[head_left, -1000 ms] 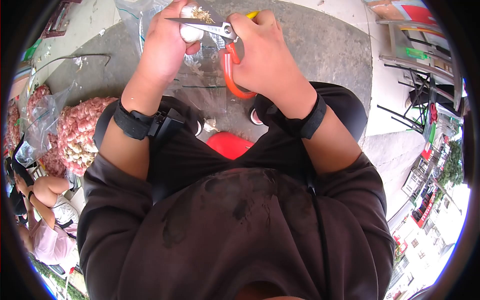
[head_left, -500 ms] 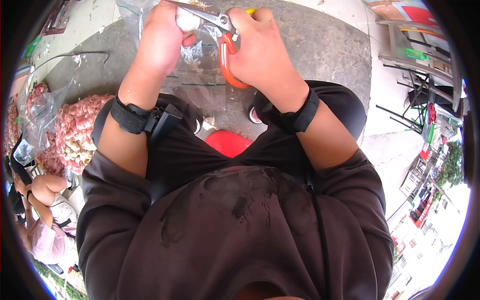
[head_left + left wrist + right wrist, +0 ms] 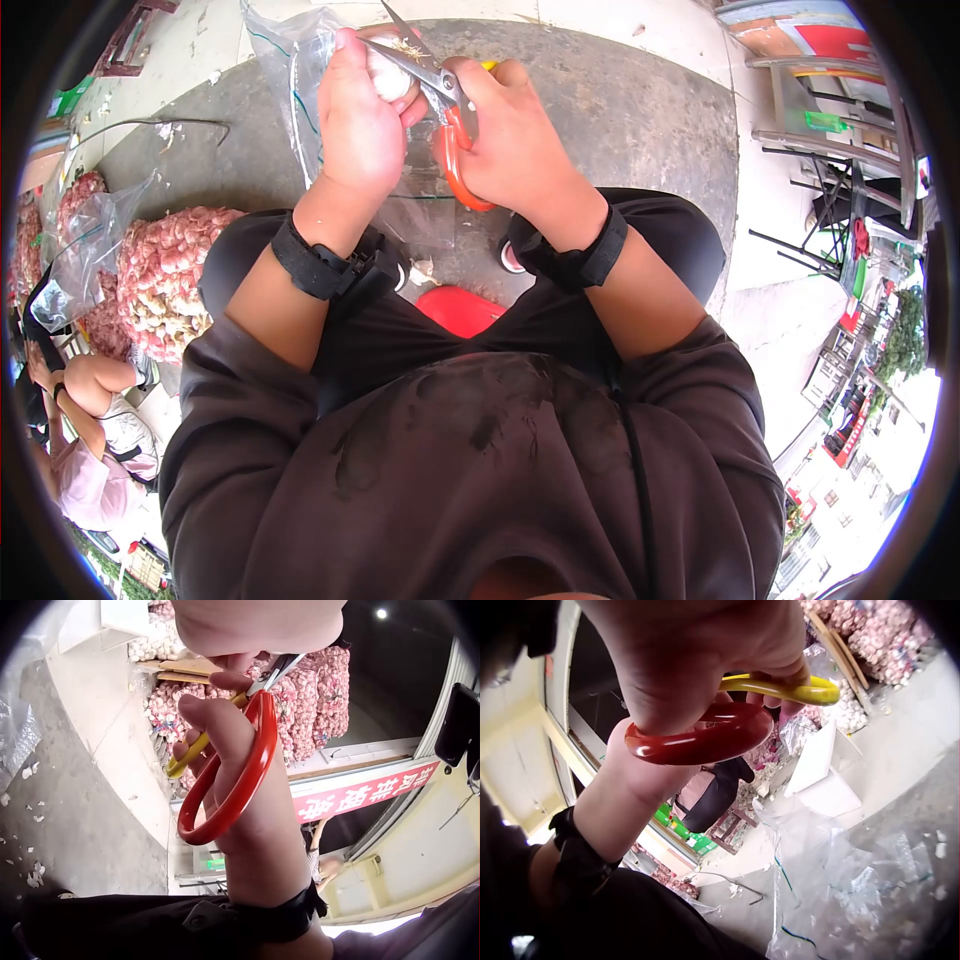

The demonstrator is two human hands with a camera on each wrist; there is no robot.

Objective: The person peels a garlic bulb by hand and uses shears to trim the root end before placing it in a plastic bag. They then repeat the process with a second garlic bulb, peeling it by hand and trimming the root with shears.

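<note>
In the head view my left hand [image 3: 360,130] grips a white garlic bulb [image 3: 388,80], its root tuft [image 3: 408,47] turned up and away from the palm. My right hand [image 3: 515,140] holds scissors [image 3: 447,85] with one red handle loop [image 3: 453,165] and one yellow loop [image 3: 489,65]. The blades stand spread, one across the bulb near the roots, the other pointing past it. In the right wrist view the right thumb passes through the red loop [image 3: 697,744], while fingers curl at the yellow loop [image 3: 799,690]. The left wrist view hides the bulb behind the left hand [image 3: 259,628].
A clear plastic bag [image 3: 300,80] with scraps lies on the concrete floor ahead. Net sacks of garlic [image 3: 170,265] stand to the left. A red seat [image 3: 460,312] shows between the legs. Another person [image 3: 100,470] sits at left; folding frames [image 3: 830,200] stand at right.
Both hands rose slightly, then came back down, and the left hand shifted right. The scissor blades drew nearly together half a second ago and are spread again now.
</note>
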